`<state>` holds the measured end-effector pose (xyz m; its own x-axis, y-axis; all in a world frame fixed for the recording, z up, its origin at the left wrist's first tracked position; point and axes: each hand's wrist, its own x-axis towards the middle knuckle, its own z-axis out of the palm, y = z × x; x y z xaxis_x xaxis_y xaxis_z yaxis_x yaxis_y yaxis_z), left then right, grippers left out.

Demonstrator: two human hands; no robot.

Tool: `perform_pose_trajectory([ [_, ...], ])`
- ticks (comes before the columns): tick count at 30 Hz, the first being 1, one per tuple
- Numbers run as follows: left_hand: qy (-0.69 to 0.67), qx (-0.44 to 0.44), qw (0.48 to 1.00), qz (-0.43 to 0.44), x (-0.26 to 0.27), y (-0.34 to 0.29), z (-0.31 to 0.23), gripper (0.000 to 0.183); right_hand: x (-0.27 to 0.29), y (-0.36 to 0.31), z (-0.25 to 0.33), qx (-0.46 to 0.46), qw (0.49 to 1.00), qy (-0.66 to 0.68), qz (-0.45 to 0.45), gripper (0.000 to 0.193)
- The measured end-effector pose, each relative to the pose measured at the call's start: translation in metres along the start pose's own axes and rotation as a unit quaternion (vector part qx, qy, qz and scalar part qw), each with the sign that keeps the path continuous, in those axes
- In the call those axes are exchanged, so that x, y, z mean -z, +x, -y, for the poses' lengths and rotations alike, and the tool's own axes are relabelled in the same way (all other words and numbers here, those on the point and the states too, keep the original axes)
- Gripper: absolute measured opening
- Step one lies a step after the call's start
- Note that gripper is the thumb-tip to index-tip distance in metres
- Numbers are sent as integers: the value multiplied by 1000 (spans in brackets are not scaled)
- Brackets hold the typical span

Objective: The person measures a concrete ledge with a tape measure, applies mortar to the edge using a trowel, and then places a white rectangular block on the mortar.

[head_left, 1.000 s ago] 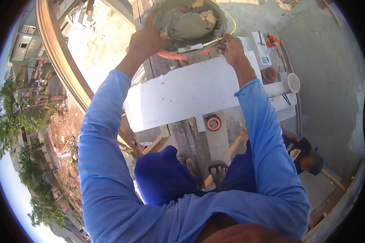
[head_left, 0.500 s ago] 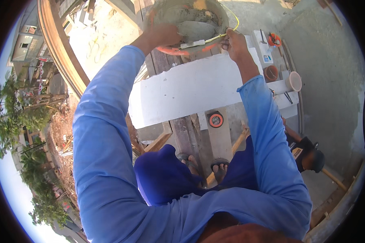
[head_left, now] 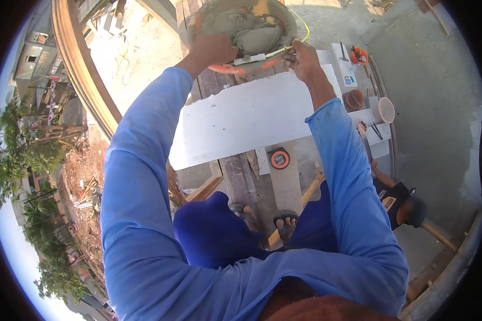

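Head view. The left hand [head_left: 211,49] is closed on the near left rim of a round orange pan [head_left: 241,32], which is raised in front of the person at the top of the frame. The pan is filled with grey wet mortar [head_left: 249,29]. The right hand [head_left: 301,59] is at the pan's right rim, fingers curled around the handle of a trowel [head_left: 251,58]; the trowel's flat blade lies along the near edge of the pan, touching the mortar. Both arms are in long blue sleeves and extend upward from the lower edge.

Below the pan lies a white block wall [head_left: 251,117], seen from above as a wide pale slab. A thin yellow string [head_left: 300,29] curves past the pan's right side. Behind the wall, wooden planks [head_left: 246,176] carry the person's two feet in sandals [head_left: 286,219]. A round orange and black tape measure [head_left: 279,159] rests on a plank just beside the wall.

To the right, on a lower level, stand a brown bucket [head_left: 353,99] and a pale bucket [head_left: 384,109], near each other. A second person [head_left: 401,206] in dark clothing is below at right, well apart from the pan.
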<state>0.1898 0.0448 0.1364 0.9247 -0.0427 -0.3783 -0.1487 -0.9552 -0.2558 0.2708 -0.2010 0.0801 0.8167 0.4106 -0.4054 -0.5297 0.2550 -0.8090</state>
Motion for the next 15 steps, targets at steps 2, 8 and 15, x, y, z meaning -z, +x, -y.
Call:
perform_pose_trajectory([
  [2,-108,41,993,9,-4,12,-10,30,0,-2,-1,-1,1000,-5,-3,18],
  [8,-128,-137,980,-71,25,-15,-3,23,3,-5,3,6,1000,-15,-19,21],
  [15,-334,13,942,-11,45,-37,-12,21,15,2,4,-7,999,-29,-24,18],
])
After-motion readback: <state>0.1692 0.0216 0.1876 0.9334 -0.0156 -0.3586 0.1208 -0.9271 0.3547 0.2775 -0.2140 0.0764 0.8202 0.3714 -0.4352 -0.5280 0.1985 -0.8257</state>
